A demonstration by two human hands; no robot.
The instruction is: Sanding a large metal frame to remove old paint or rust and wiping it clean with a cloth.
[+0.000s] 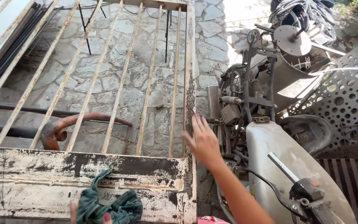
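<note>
A worn metal gate point(104, 174) with flaking white paint and rusty vertical bars lies flat in front of me. My right hand point(203, 141) reaches forward with its fingers spread, touching the gate's right side rail point(190, 83) and holding nothing. At the bottom edge my left hand point(88, 213) presses a crumpled dark green rag point(112, 205) onto the gate's wide lower panel; only fingertips show under the cloth.
A dusty grey scooter point(278, 153) with its handlebar lever point(289, 182) stands close on the right. Behind it are a perforated metal sheet point(353, 91) and scrap parts. A rusty pipe point(63, 126) and dark tubes lie under the gate on stone paving point(146, 62).
</note>
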